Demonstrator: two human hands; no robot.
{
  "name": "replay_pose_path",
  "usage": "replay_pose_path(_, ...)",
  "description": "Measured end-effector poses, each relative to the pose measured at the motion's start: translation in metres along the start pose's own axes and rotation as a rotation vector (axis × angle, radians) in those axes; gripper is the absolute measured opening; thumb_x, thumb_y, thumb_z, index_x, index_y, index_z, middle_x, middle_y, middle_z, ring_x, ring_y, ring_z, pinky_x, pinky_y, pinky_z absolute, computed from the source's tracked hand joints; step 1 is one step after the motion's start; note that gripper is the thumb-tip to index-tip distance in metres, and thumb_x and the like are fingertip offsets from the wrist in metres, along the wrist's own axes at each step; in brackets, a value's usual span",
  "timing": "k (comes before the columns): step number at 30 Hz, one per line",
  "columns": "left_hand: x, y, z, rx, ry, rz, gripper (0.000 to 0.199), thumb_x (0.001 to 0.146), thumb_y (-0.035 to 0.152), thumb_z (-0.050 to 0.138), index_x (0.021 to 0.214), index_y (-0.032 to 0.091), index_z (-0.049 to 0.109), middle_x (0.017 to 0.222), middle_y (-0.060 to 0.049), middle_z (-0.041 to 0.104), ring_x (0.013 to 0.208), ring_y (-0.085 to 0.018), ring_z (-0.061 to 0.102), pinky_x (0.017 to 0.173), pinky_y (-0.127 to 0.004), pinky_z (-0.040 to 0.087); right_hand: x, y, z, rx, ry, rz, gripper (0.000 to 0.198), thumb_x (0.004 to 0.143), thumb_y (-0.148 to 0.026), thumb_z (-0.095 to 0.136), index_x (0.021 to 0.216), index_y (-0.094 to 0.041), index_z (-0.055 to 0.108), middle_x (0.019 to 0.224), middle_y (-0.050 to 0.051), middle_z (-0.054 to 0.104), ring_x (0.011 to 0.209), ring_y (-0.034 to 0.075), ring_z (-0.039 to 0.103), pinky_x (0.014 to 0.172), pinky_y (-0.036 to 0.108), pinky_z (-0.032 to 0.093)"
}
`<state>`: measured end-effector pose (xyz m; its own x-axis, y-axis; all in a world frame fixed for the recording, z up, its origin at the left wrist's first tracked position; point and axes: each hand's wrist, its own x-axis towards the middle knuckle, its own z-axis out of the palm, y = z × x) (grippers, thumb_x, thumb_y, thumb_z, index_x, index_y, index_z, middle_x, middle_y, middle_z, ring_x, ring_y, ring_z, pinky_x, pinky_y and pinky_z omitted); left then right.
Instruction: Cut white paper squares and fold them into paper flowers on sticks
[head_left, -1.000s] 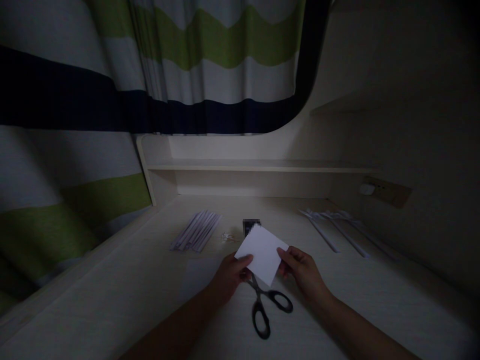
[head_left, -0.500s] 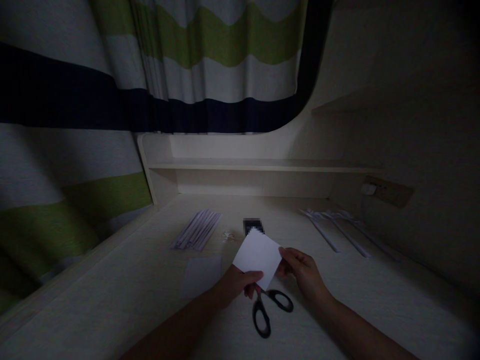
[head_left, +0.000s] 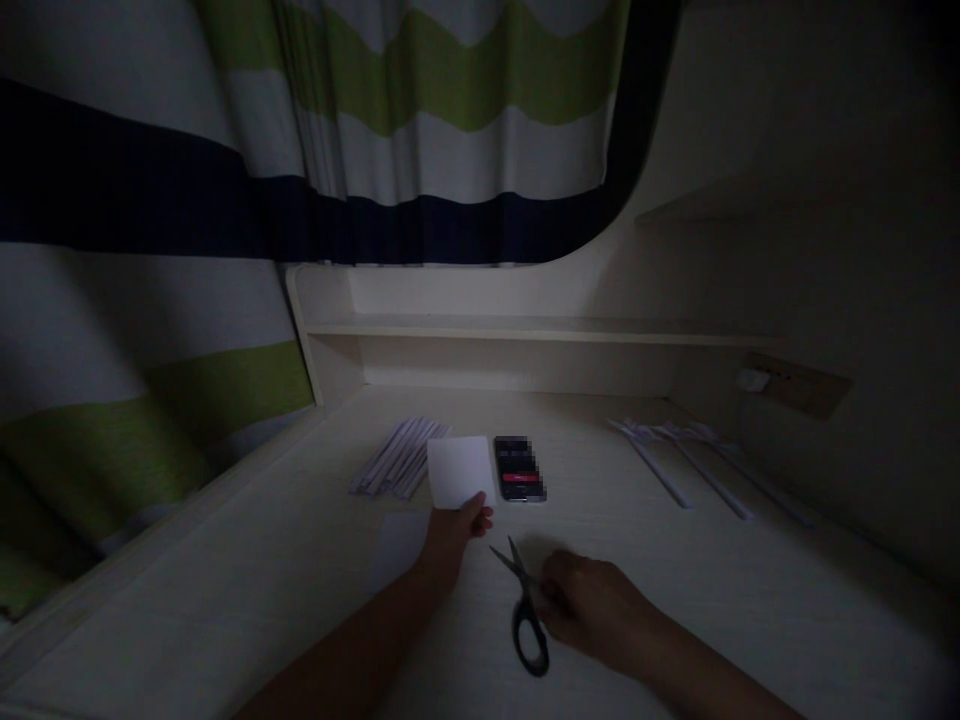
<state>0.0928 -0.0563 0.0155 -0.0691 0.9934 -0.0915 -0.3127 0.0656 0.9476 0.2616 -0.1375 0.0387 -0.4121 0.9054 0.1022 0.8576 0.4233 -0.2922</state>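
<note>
A square of white paper [head_left: 460, 468] is pinched at its lower edge by my left hand [head_left: 457, 530], with the thumb on top. My right hand [head_left: 592, 608] has its fingers closed about one handle of the scissors [head_left: 527, 618], hiding that loop. Their blades stand a little apart and point up and to the left, while the other black loop shows below. A second pale paper sheet [head_left: 396, 545] lies flat, partly covered by my left wrist.
A phone [head_left: 519, 465] with a lit screen lies beyond my hands. Several thin white paper sticks [head_left: 397, 460] are bundled at left; a few longer ones [head_left: 660, 470] lie at right. A shelf [head_left: 510, 327], curtain [head_left: 480, 160] and wall socket [head_left: 801, 385] surround the desk.
My left hand has carried the white paper left and forward, uncovering the phone. My right hand has let go of the paper and come down onto the scissors' right handle.
</note>
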Motion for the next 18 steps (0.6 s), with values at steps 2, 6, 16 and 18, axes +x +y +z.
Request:
replay_pose_path(2, 0.000, 0.001, 0.000, -0.006, 0.025, -0.008, 0.023, 0.056, 0.026, 0.068, 0.067, 0.008, 0.057, 0.055, -0.005, 0.061, 0.044, -0.010, 0.053, 0.044, -0.022, 0.041, -0.003, -0.004, 0.001, -0.101, -0.033, 0.015, 0.016, 0.073, -0.019, 0.043, 0.079, -0.017, 0.057, 0.080, 0.008, 0.061, 0.066, 0.019, 0.059, 0.053, 0.024, 0.036)
replay_pose_path(6, 0.000, 0.003, 0.000, 0.006, 0.058, -0.016, 0.022, 0.056, 0.025, 0.068, 0.066, 0.008, 0.058, 0.055, -0.006, 0.062, 0.043, -0.010, 0.053, 0.043, -0.022, 0.040, -0.002, -0.002, 0.003, -0.161, -0.091, 0.076, 0.022, 0.071, -0.012, 0.041, 0.088, -0.015, 0.055, 0.086, 0.011, 0.062, 0.075, 0.022, 0.060, 0.059, 0.027, 0.039)
replay_pose_path(16, 0.001, 0.006, 0.000, -0.109, 0.092, 0.005, 0.022, 0.055, 0.025, 0.069, 0.064, 0.009, 0.056, 0.053, -0.003, 0.059, 0.043, -0.009, 0.050, 0.044, -0.022, 0.039, 0.009, 0.008, -0.005, -0.263, -0.037, 0.249, 0.035, 0.068, -0.004, 0.039, 0.097, -0.014, 0.055, 0.090, 0.013, 0.061, 0.070, 0.025, 0.062, 0.054, 0.029, 0.039)
replay_pose_path(18, 0.001, 0.007, 0.001, -0.152, 0.079, 0.007, 0.023, 0.055, 0.025, 0.069, 0.065, 0.010, 0.055, 0.054, -0.003, 0.060, 0.044, -0.009, 0.050, 0.045, -0.022, 0.039, 0.009, 0.014, -0.009, -0.206, 0.067, 0.301, 0.036, 0.068, -0.004, 0.038, 0.099, -0.015, 0.055, 0.093, 0.012, 0.060, 0.071, 0.024, 0.062, 0.056, 0.028, 0.039)
